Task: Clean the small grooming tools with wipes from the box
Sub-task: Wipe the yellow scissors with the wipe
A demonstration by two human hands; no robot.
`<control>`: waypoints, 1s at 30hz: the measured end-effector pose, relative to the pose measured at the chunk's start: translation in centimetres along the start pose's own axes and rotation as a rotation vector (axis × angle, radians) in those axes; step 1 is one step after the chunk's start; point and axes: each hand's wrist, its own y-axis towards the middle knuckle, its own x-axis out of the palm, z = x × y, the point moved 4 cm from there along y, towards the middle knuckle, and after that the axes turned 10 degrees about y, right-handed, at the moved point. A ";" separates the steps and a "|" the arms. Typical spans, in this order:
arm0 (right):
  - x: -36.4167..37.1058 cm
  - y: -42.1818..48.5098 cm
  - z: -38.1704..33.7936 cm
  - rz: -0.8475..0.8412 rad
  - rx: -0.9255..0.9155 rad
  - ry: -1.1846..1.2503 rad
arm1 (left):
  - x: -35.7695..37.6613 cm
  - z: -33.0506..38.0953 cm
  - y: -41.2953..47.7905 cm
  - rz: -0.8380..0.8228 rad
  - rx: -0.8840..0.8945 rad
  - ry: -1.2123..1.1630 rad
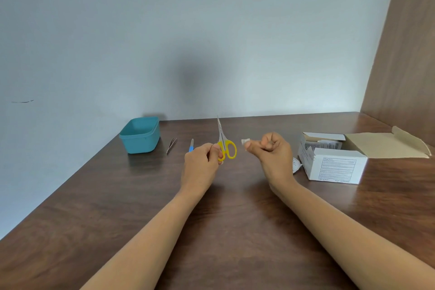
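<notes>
Two hands are raised over the table (211, 231). The left hand (200, 165) pinches the scissors (223, 141) by a yellow loop, blades together and pointing up. The right hand (273, 155) pinches a small wipe (245, 142) just beside them, not touching. A good next move would be to wrap the wipe round the blades near the pivot and draw it toward the tip, keeping skin off the edge. The tweezers (171, 145) and what looks like a file (191, 145) lie waiting, with the open box (336, 167) to the right.

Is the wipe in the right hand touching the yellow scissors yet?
Apart. The head view shows a strip of table between the wipe, pinched by the right hand, and the yellow scissors that the left hand holds.
</notes>
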 end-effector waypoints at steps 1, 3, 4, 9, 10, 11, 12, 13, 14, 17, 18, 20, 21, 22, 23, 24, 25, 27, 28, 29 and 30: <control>-0.1 0.0 0.1 0.000 0.040 0.028 | 0.0 0.0 0.0 -0.007 0.005 0.012; 0.2 -0.2 0.5 -0.035 0.138 0.045 | 0.0 0.1 -0.1 -0.020 0.018 0.037; 0.4 -0.3 0.8 -0.064 0.186 0.044 | 0.0 0.2 -0.2 -0.022 0.027 0.048; 1.1 -0.6 1.2 -0.157 0.380 0.125 | -0.1 0.3 -0.1 -0.009 0.046 0.076; 1.2 -0.7 1.1 -0.168 0.414 0.150 | -0.2 0.2 0.0 -0.008 0.047 0.082; 1.3 -0.7 1.2 -0.179 0.446 0.175 | -0.2 0.2 0.0 -0.012 0.047 0.082; 1.4 -0.8 1.3 -0.182 0.478 0.209 | -0.2 0.2 -0.1 -0.017 0.048 0.077; 1.4 -0.8 1.4 -0.173 0.512 0.251 | -0.2 0.3 -0.1 -0.022 0.055 0.072; 1.4 -0.8 1.5 -0.156 0.543 0.292 | -0.2 0.3 -0.2 -0.027 0.066 0.072; 1.3 -0.8 1.5 -0.129 0.610 0.370 | 0.0 0.4 -0.3 -0.031 0.077 0.103; 1.2 -0.9 1.4 -0.133 0.622 0.382 | 0.0 0.4 -0.2 -0.029 0.071 0.107; 1.4 -1.0 1.4 -0.150 0.622 0.386 | 0.0 0.5 -0.2 -0.026 0.046 0.084; 1.6 -1.1 1.4 -0.158 0.608 0.385 | -0.1 0.6 -0.2 -0.025 0.023 0.061; 1.8 -1.2 1.4 -0.167 0.582 0.380 | -0.1 0.7 -0.2 -0.029 -0.006 0.035; 2.0 -1.3 1.3 -0.181 0.539 0.363 | -0.2 0.7 -0.2 -0.039 -0.039 0.006; 2.2 -1.3 1.2 -0.202 0.476 0.325 | -0.1 0.7 -0.2 -0.049 -0.074 -0.030; 2.3 -1.3 1.0 -0.229 0.397 0.266 | 0.0 0.7 -0.3 -0.065 -0.115 -0.073; 2.4 -1.4 0.3 -0.285 0.236 0.138 | 0.4 0.6 -0.4 -0.118 -0.208 -0.171; 2.4 -1.4 0.0 -0.302 0.173 0.096 | 0.6 0.6 -0.5 -0.146 -0.247 -0.213; 2.4 -1.4 -0.2 -0.311 0.123 0.072 | 0.7 0.6 -0.6 -0.173 -0.275 -0.251; 2.3 -1.4 -0.4 -0.312 0.082 0.053 | 0.8 0.6 -0.6 -0.197 -0.294 -0.285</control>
